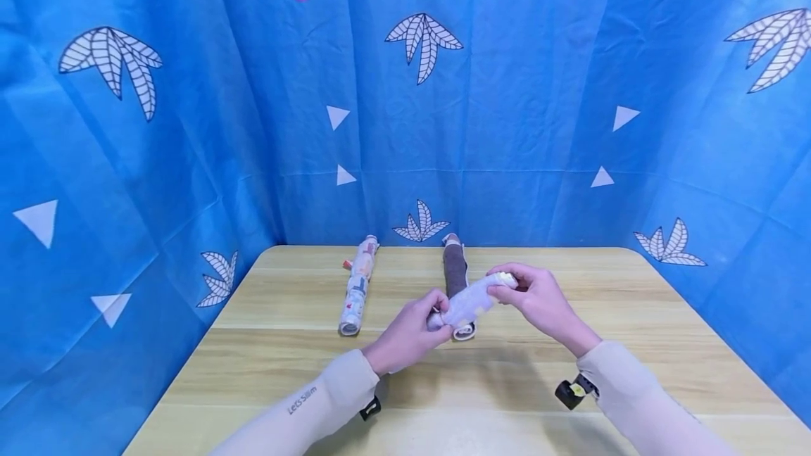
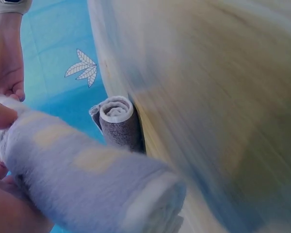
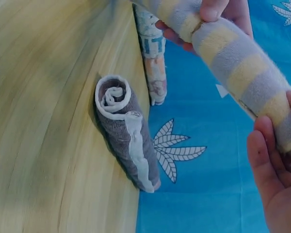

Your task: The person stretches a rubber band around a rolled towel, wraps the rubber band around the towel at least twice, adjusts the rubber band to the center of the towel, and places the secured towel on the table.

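A rolled towel with lavender and yellow stripes point(image 1: 472, 301) is held in the air, tilted up toward the right. My left hand point(image 1: 412, 329) grips its lower left end, and my right hand point(image 1: 541, 301) pinches its upper right end. In the right wrist view the striped roll point(image 3: 247, 68) spans between both hands, the right hand's fingers point(image 3: 264, 155) around one end. The left wrist view has the roll point(image 2: 87, 170) close up, its coiled end facing the camera. Behind it in the head view, a dark grey-brown roll point(image 1: 455, 269) lies on the table, partly covered.
A white patterned roll point(image 1: 357, 290) with a small orange tag lies on the wooden table point(image 1: 285, 364), left of the dark roll. Blue curtains point(image 1: 532, 90) with leaf prints stand behind the table and on both sides.
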Available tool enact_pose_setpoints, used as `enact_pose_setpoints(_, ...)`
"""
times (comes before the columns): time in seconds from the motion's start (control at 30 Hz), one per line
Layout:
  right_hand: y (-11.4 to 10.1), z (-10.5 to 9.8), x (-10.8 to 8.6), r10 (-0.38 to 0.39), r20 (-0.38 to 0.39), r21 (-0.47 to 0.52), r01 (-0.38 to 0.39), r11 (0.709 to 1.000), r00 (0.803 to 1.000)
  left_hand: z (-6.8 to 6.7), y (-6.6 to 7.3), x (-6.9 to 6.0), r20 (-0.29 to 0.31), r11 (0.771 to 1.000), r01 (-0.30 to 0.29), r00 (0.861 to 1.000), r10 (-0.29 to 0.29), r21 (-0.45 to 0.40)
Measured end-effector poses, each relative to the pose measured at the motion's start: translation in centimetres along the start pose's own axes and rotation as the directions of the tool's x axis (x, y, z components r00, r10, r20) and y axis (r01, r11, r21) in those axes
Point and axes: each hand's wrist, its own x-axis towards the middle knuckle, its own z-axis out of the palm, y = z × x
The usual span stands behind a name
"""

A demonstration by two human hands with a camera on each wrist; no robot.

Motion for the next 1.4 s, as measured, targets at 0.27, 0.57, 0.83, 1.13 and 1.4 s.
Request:
enact_pose_setpoints(0.27,-0.1,0.2,0.5,0.020,-0.037,0.004,-0.020,1.000,0.999,0.1,0.0,0.4,-0.006,0.998,0.040,0.999,-0.040,-0.045)
enact_pose_setpoints(0.57,0.8,0.3,0.9,0.037,-0.022,0.045,-0.036,0.998,0.999,-0.8,0.0,0.8,0.009,0.987,0.067,0.998,-0.069,0.147)
enact_pose_setpoints(0.83,1.6,-0.1,1.0,0.025,-0.090,-0.028,-0.027,0.999,0.996,-1.5,-0.7,1.2,-0.066,0.980,0.124,0.991,-0.115,0.154)
enact_pose_setpoints(1.13,2.5,-0.4,0.6,0.023,-0.071,-0.129,-0.032,0.991,0.997,-3.8,-2.6,2.4,-0.189,0.954,0.248,0.958,-0.216,0.166)
enact_pose_setpoints(1.4,3.7,-0.4,0.4,0.010,-0.016,-0.179,-0.013,0.984,1.000,-6.0,-4.4,4.1,-0.260,0.901,0.380,0.910,-0.324,0.209)
